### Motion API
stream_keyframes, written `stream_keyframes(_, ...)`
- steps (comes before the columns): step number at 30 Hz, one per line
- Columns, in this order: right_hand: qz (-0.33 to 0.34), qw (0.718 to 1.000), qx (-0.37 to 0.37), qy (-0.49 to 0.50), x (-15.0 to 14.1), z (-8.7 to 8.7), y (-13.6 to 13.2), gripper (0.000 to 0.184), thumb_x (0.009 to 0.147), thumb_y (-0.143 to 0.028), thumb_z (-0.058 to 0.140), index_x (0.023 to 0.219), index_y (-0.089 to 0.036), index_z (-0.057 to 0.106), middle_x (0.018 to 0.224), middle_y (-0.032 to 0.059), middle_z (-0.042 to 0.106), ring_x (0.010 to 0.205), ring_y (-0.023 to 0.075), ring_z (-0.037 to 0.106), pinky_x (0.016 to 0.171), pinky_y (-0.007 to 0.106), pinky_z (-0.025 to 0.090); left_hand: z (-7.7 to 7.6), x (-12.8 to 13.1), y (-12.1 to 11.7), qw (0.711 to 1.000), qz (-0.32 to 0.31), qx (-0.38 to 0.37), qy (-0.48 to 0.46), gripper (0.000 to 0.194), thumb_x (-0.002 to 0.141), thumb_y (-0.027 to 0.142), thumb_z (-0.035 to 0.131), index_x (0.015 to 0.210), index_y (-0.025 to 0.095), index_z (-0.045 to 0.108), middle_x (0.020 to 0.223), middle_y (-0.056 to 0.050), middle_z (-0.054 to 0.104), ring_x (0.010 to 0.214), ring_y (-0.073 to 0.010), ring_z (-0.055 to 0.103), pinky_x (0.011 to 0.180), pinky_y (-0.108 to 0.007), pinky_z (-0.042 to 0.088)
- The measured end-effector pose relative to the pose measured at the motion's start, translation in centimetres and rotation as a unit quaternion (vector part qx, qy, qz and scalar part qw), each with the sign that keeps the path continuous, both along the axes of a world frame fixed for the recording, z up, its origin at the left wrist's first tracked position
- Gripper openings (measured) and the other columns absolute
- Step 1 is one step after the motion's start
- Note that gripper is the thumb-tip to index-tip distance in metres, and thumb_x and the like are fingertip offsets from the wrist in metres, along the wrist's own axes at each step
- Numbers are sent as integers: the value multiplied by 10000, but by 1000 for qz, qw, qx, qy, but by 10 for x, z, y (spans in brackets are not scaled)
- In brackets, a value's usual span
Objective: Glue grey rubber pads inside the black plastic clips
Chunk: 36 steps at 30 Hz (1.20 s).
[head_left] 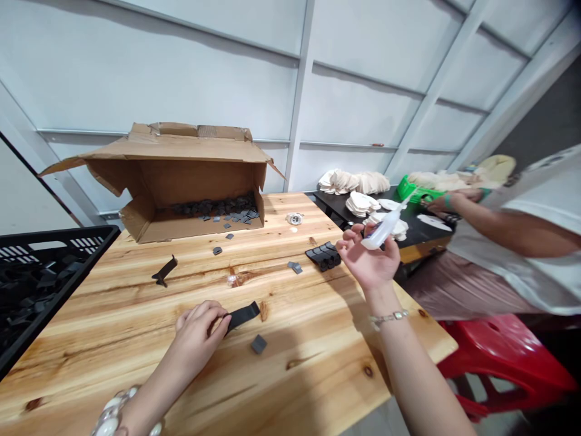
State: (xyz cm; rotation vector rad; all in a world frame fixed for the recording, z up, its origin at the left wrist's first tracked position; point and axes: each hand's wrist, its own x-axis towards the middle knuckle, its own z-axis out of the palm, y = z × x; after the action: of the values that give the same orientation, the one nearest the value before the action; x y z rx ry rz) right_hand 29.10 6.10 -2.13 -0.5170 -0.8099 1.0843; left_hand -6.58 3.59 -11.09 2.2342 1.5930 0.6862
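My left hand (pixel 200 330) rests on the wooden table (pixel 136 357), its fingers closed on one end of a flat black strip (pixel 244 315). A small grey square pad (pixel 258 344) lies just right of it. My right hand (pixel 372 260) is raised over the table's right side, holding a small clear glue bottle (pixel 385 227) with its nozzle pointing up and right. A row of stacked black pieces (pixel 324 256) lies on the table just left of that hand.
An open cardboard box (pixel 190 181) on its side holds several grey pads. Another black strip (pixel 164 271) and loose pads lie mid-table. A black crate (pixel 40 272) stands at left. At right a person in white works at a dark table, above a red stool (pixel 503 357).
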Motion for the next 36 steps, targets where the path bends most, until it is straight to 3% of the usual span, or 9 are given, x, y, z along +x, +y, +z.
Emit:
stream_keyframes(6, 52, 997, 5, 62, -3, -1, 3, 196, 798, -440, 564, 928, -332, 664, 861, -14, 629, 805, 154, 557, 773, 336, 464, 4, 0, -1, 1000, -25, 9, 1, 306, 880, 447, 438, 785, 239, 641, 942, -36, 669, 919, -239, 607, 836, -387, 373)
stream_keyframes(9, 75, 993, -6, 91, -3, -3, 6, 219, 842, -441, 564, 974, -290, 653, 673, -35, 535, 670, 122, 503, 725, 301, 472, 5, 0, -2, 999, -31, 21, -4, 326, 887, 455, 432, 742, 236, 625, 932, -31, 671, 918, -231, 601, 841, -377, 368)
stream_keyframes(13, 77, 993, -24, 84, -4, -2, 7, 297, 866, -490, 566, 699, -247, 590, 517, -61, 321, 528, 108, 372, 680, 295, 471, 4, -1, -1, 999, -29, 32, -5, 356, 903, 443, 394, 730, 229, 620, 921, -37, 679, 918, -219, 595, 846, -366, 366)
stream_keyframes(15, 71, 995, -30, 69, -6, 0, 7, 344, 875, -516, 548, 672, -240, 564, 522, -65, 281, 504, 105, 323, 658, 290, 463, 4, -1, -1, 999, -25, 36, -3, 359, 905, 433, 383, 732, 227, 620, 907, -35, 679, 906, -217, 601, 836, -361, 368)
stream_keyframes(20, 63, 996, -59, 31, -10, 1, 9, 310, 872, -549, 528, 780, -259, 590, 601, -53, 378, 537, 119, 361, 678, 310, 458, 3, -1, 0, 999, -24, 35, -1, 359, 896, 448, 392, 719, 231, 618, 883, -24, 677, 885, -216, 612, 807, -350, 371)
stream_keyframes(27, 71, 991, -91, 73, -8, -6, 14, 258, 757, -454, 719, 805, -234, 593, 779, -30, 551, 699, 112, 513, 719, 284, 466, 1, -2, 1, 998, -31, 47, 1, 367, 900, 459, 383, 729, 230, 614, 877, -19, 669, 876, -211, 612, 798, -344, 354)
stream_keyframes(36, -62, 994, -80, -32, -22, -11, 16, 266, 678, -393, 789, 848, -251, 642, 788, -62, 602, 639, 71, 500, 630, 224, 431, 6, 0, -1, 1000, 0, 2, 5, 348, 872, 465, 403, 749, 234, 632, 937, -35, 678, 920, -242, 601, 854, -412, 325)
